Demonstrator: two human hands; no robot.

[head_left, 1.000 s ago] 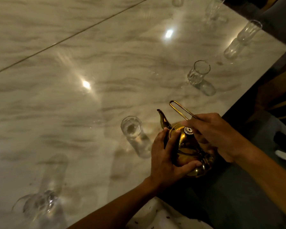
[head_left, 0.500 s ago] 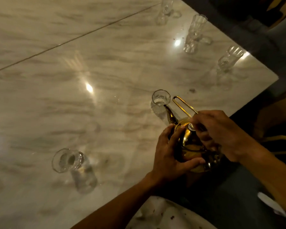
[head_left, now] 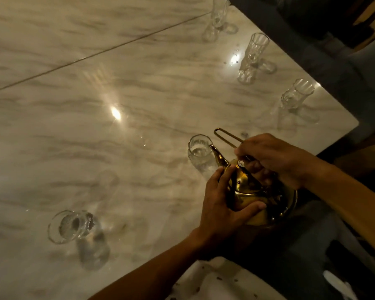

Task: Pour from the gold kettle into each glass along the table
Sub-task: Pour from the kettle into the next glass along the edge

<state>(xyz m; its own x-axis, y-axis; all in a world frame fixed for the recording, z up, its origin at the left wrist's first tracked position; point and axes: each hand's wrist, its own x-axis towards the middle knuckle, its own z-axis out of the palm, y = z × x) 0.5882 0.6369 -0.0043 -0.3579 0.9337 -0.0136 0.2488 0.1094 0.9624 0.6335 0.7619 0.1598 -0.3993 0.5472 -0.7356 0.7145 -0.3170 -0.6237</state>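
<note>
At table edge — gold kettle (head_left: 260,198) | left hand (head_left: 220,210) fingers clasp body | right hand (head_left: 275,155) fingers grip handle

A second ago the gold kettle (head_left: 256,191) sat with its spout beside the earlier glass (head_left: 74,226), which now stands well off to the left of the left hand (head_left: 221,208). The kettle has travelled along the worktop (head_left: 117,148) to the next glass (head_left: 200,152), just ahead of the left hand's fingers (head_left: 225,176). Its spout, half a second ago beside that glass, now reaches over the rim.
</note>
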